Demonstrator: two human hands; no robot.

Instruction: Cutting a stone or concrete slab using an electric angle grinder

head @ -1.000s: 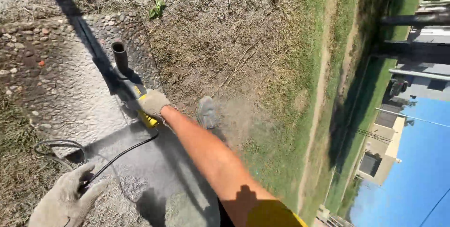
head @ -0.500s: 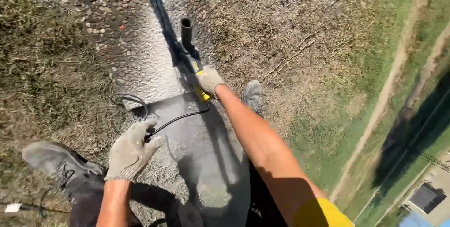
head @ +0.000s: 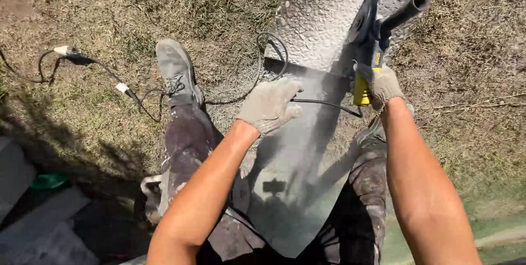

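View: the scene is seen from above, looking down past two bare arms in grey work gloves to the ground.

Right hand (head: 382,85): it is clenched round the yellow handle of an angle grinder (head: 378,46), held low over a pebbled concrete slab (head: 323,18).

Grinder: its dark disc guard sits just left of the body, close to the slab; a black side handle sticks up and to the right. Whether the disc touches the slab cannot be told.

Left hand (head: 270,105): it is gloved and loosely curled, hovering over the slab's near edge; nothing is seen gripped in it. It is just beside the black cord (head: 323,102), but contact cannot be told.

Dust: a pale haze hangs over the slab between the two hands.

Doing the step well: the grinder is judged best steadied with both hands, the free one brought to the side handle, and the cord kept behind the tool, away from the disc.

Cord: it runs from the grinder's rear leftward, loops on the slab's left edge, and trails across the grass (head: 109,18) to a plug joint (head: 121,88) further left.

Feet: a dusty left shoe (head: 176,70) is planted on the grass near the cord loop; the right shoe (head: 372,131) is partly hidden under the right arm.

In the way: the looped cord beside the left foot is judged a trip and snag hazard; the dust may hide the work line.

Lower left: grey slabs (head: 33,210) and something green (head: 48,181) lie in shadow.
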